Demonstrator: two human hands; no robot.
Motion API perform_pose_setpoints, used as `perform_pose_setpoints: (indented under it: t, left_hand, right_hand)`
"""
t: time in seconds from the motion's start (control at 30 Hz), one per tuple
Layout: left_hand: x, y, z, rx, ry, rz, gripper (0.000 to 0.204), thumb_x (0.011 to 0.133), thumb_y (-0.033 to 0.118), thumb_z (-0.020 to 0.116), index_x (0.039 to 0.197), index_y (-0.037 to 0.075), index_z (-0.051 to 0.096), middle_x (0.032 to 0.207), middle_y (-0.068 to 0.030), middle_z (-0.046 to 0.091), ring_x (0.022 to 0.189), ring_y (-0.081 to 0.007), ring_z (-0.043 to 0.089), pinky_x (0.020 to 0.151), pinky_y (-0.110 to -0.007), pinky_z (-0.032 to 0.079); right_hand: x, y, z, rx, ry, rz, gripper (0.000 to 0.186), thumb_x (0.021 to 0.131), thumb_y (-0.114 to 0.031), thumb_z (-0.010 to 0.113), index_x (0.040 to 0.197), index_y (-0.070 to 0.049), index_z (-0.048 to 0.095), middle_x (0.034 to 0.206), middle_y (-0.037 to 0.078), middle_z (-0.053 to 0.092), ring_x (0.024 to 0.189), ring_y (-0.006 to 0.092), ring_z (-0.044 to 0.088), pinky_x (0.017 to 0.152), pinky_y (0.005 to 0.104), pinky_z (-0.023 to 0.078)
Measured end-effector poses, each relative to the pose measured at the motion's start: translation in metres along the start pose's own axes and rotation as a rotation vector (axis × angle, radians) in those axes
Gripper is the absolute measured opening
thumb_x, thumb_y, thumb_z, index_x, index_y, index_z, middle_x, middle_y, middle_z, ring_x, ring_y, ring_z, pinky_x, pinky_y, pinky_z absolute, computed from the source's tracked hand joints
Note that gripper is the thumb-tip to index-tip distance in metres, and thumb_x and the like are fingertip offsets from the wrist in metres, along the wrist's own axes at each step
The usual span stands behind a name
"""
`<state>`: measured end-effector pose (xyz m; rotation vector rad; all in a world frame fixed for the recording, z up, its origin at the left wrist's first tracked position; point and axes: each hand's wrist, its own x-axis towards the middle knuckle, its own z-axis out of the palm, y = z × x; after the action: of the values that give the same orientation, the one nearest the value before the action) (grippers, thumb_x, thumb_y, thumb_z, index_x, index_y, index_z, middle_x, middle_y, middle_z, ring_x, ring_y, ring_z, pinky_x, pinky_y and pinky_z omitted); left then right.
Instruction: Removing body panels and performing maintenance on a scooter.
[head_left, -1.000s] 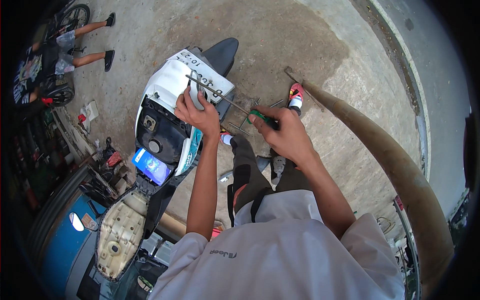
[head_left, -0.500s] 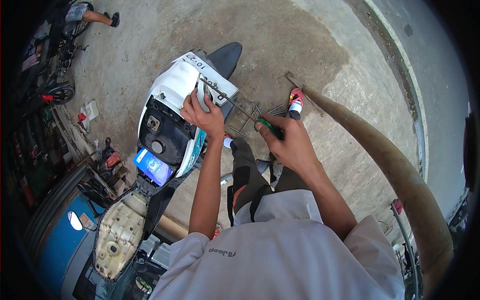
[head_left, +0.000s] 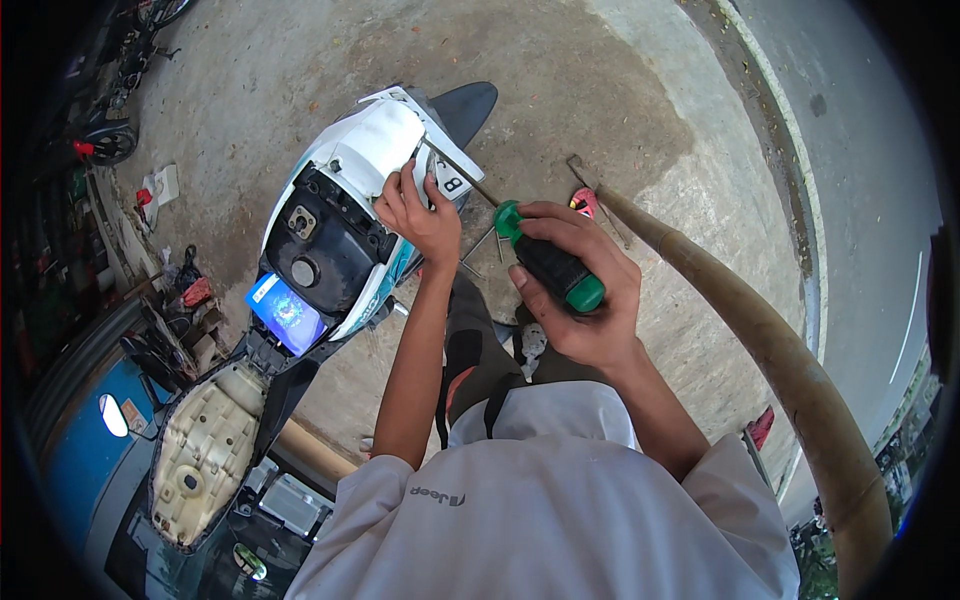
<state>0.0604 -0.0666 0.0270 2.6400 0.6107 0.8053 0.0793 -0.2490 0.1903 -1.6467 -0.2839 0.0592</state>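
My right hand (head_left: 600,295) is closed on a green-and-black screwdriver handle (head_left: 550,260). The long shaft (head_left: 465,172) slants up-left to the white tail panel (head_left: 370,145) of a scooter, beside its number plate (head_left: 450,182). Just below the shaft's far end, my left hand (head_left: 420,225) has its fingers curled at the panel's edge, on a part I cannot make out. The exposed black top of the fuel tank (head_left: 325,260) lies below that panel, with a lit phone (head_left: 285,315) on the scooter beside it.
A bamboo pole (head_left: 760,350) arches along my right, beside the road (head_left: 870,200). An upturned seat (head_left: 205,450) lies at lower left. Another motorbike (head_left: 110,135) stands at upper left. Metal tools (head_left: 480,250) lie on the concrete by my feet. Clutter (head_left: 180,300) lines the left wall.
The screwdriver handle has swung toward me and more of it shows in my right hand. My left hand sits slightly higher. The other person's legs at upper left have left the view.
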Motion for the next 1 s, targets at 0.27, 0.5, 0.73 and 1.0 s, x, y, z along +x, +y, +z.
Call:
perform_pose_setpoints:
  t: [0.27, 0.5, 0.73, 1.0]
  left_hand:
    - [-0.003, -0.004, 0.001, -0.025, -0.045, -0.026, 0.030, 0.080, 0.010, 0.064, 0.110, 0.009, 0.062, 0.108, -0.0088, 0.056, 0.097, -0.0303, 0.047, 0.087, -0.043, 0.034]
    - [-0.004, -0.005, 0.004, -0.024, 0.008, -0.029, 0.036, 0.076, 0.005, 0.064, 0.112, 0.010, 0.061, 0.110, -0.0080, 0.055, 0.097, -0.0300, 0.045, 0.085, -0.043, 0.033]
    - [-0.002, -0.001, -0.001, -0.010, -0.029, -0.065, 0.034, 0.075, 0.004, 0.068, 0.109, 0.005, 0.063, 0.108, -0.0106, 0.056, 0.097, -0.0308, 0.045, 0.088, -0.042, 0.035]
    - [0.000, 0.002, 0.001, 0.002, -0.038, -0.001, 0.035, 0.077, 0.004, 0.068, 0.111, 0.007, 0.063, 0.106, -0.0109, 0.055, 0.096, -0.0299, 0.044, 0.086, -0.042, 0.035]
  right_hand:
    - [0.049, 0.016, 0.037, 0.068, -0.193, -0.411, 0.023, 0.061, -0.008, 0.061, 0.080, 0.003, 0.060, 0.084, 0.013, 0.064, 0.085, 0.0273, 0.064, 0.083, 0.0366, 0.048]
    - [0.120, 0.016, 0.038, 0.192, -0.381, -0.311, 0.015, 0.068, -0.006, 0.060, 0.078, 0.004, 0.060, 0.071, 0.011, 0.061, 0.061, 0.0181, 0.060, 0.058, 0.0265, 0.049]
    - [0.200, -0.008, 0.105, 0.210, -0.475, -0.142, 0.029, 0.072, -0.018, 0.061, 0.054, -0.001, 0.047, 0.048, 0.000, 0.043, 0.047, 0.0071, 0.040, 0.045, 0.0296, 0.032]
    - [0.237, 0.005, 0.125, 0.326, -0.579, 0.063, 0.028, 0.071, -0.019, 0.062, 0.056, 0.001, 0.050, 0.048, 0.002, 0.045, 0.046, 0.0103, 0.042, 0.045, 0.0312, 0.035]
